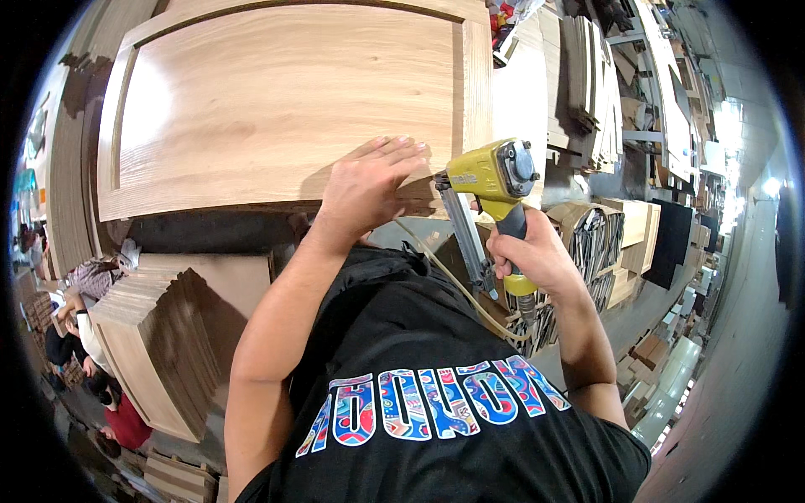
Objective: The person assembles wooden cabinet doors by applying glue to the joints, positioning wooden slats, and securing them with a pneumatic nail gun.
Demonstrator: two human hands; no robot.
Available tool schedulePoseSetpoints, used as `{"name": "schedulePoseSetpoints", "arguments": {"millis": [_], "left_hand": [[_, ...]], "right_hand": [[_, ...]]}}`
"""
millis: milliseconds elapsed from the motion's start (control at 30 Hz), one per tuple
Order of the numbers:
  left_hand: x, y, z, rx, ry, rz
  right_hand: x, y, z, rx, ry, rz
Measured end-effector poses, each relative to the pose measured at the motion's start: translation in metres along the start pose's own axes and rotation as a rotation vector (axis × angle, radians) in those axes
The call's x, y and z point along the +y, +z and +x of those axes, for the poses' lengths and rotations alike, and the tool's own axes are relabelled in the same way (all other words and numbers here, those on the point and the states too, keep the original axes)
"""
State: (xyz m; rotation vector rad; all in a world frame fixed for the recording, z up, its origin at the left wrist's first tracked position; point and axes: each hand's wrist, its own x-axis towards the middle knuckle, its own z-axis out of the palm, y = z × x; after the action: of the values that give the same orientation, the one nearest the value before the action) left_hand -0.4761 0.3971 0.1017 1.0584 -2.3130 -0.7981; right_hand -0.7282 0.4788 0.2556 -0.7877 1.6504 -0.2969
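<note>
A framed wooden panel, pale with a raised border, lies flat in front of me. My left hand rests on the panel's near edge, fingers stretched out toward the right and nothing held in them. In my right hand is a yellow pneumatic nail gun, gripped round its dark handle. The gun's nose meets the panel's near edge close to its right corner, just right of my left fingertips; whether it presses on the wood I cannot tell. An air hose runs from the gun's handle base toward my body.
A stack of wooden panels stands at the lower left, near several people at the far left. To the right are bundled strips, stacked boards and a dark board. Red and clear items lie beyond the panel's right end.
</note>
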Motion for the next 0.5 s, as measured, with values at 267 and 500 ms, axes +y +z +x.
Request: {"name": "schedulePoseSetpoints", "arguments": {"millis": [267,500], "left_hand": [[-0.002,-0.001,-0.001,-0.009,0.008,0.001],[-0.008,0.007,-0.002,-0.024,0.021,0.033]], "right_hand": [[-0.011,0.004,0.003,-0.022,0.054,-0.02],[-0.023,0.014,0.003,-0.015,0.048,-0.031]]}}
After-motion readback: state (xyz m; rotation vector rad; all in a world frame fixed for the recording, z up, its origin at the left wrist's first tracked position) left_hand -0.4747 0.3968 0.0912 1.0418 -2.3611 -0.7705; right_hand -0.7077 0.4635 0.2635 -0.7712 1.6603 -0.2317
